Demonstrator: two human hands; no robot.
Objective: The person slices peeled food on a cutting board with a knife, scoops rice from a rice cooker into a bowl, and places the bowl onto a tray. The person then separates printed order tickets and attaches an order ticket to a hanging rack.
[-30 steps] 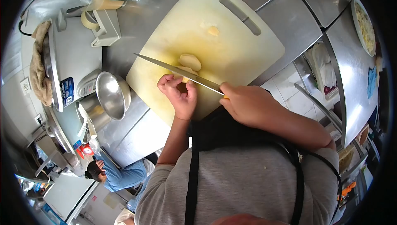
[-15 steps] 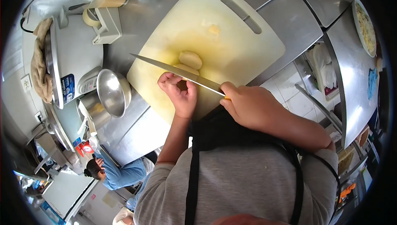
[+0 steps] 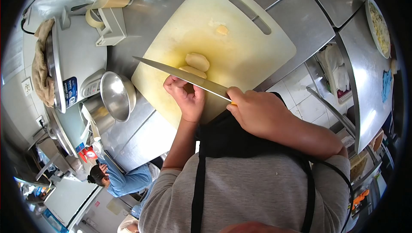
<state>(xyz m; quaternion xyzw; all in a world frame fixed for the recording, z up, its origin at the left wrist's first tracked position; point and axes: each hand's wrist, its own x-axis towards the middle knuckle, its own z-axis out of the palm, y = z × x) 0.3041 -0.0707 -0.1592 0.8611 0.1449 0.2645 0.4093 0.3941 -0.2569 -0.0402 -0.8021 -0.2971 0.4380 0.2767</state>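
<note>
Two pale slices (image 3: 197, 62) lie on the cutting board (image 3: 253, 61), the nearer one partly behind your knife (image 3: 210, 86); your right hand (image 3: 257, 108) wraps its handle, forearm slanting inward so the blade points left; your left hand (image 3: 189, 100) half-curls beside the edge — probably to steady a slice, though any grip is hidden — while the board rests on the metal desk (image 3: 287, 23).

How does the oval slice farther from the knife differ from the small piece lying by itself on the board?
Size: the oval slice is larger than the small piece. Shape: the oval slice has a smooth, rounded outline; the small piece looks more angular. Place: the oval slice lies right beside another slice, near the knife; the small piece lies alone, farther away. Both are pale and rest on the cutting board.
</note>
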